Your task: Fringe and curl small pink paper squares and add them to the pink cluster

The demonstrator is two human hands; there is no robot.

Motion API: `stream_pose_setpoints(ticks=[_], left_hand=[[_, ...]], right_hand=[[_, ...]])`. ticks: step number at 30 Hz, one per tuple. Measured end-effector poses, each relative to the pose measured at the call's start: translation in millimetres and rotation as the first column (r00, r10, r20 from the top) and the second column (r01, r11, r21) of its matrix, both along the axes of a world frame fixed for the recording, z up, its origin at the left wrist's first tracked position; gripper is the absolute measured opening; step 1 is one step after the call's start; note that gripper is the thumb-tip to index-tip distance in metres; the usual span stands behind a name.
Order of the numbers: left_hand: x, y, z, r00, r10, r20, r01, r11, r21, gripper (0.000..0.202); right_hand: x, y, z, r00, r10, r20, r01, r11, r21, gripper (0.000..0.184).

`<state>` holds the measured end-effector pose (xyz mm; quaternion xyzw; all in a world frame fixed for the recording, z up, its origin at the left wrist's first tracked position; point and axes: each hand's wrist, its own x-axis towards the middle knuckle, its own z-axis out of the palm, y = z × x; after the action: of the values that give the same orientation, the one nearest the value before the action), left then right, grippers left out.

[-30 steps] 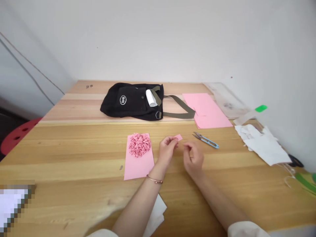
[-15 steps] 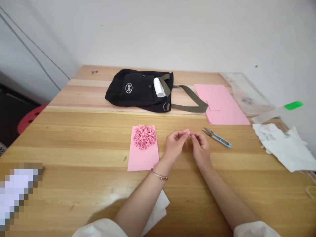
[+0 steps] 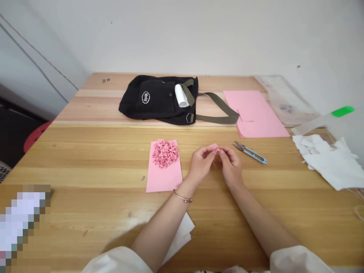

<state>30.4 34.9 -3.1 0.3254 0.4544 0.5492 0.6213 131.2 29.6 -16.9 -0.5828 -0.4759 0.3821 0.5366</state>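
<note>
My left hand (image 3: 200,165) and my right hand (image 3: 232,167) meet above the table, fingertips nearly touching. Between them they pinch a small piece of pink paper (image 3: 213,145), one end of it showing past my left fingers. Its middle is partly hidden by the fingertips. Left of my hands, a heap of little curled pink paper pieces (image 3: 165,153) rests on a pink paper rectangle (image 3: 163,180). Blue-handled thread snips (image 3: 251,152) lie just right of my right hand, blades pointing toward the upper left.
A black bag (image 3: 156,100) with a green strap and a white roll (image 3: 181,95) on it lies at the back. Right of it are pink sheets (image 3: 261,117), a clear plastic sleeve (image 3: 284,98) and crumpled white paper (image 3: 332,163). White paper (image 3: 182,237) lies under my left forearm.
My fingertips have drawn slightly closer together on the small pink paper, and less of it shows between them. The whole view has shifted a little.
</note>
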Motion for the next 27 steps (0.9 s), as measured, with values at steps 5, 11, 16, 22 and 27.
stream_pose_setpoints(ticks=[5, 11, 16, 22, 27], left_hand=[[0.9, -0.4, 0.0, 0.999, -0.017, -0.035, 0.017, 1.0, 0.007, 0.003], [0.4, -0.7, 1.0, 0.999, -0.021, -0.044, 0.021, 1.0, 0.019, 0.004], [0.7, -0.5, -0.2, 0.999, -0.01, -0.049, 0.011, 1.0, 0.008, 0.005], [0.5, -1.2, 2.6, 0.999, -0.002, -0.052, 0.001, 1.0, -0.024, 0.009], [0.6, -1.1, -0.3, 0.995, -0.027, -0.1, 0.023, 0.999, -0.038, 0.013]], right_hand=[[1.3, -0.1, -0.2, 1.0, -0.001, -0.007, 0.001, 1.0, 0.007, 0.02], [-0.4, -0.4, 2.7, 0.999, 0.011, -0.034, -0.01, 0.999, 0.03, 0.02], [-2.0, -0.5, 2.8, 0.998, 0.014, -0.056, -0.014, 1.0, 0.011, 0.018], [-2.8, -0.3, 4.2, 0.998, -0.016, -0.067, 0.016, 1.0, -0.001, 0.019], [1.0, 1.5, 1.8, 0.993, -0.071, -0.094, 0.072, 0.997, 0.008, 0.019]])
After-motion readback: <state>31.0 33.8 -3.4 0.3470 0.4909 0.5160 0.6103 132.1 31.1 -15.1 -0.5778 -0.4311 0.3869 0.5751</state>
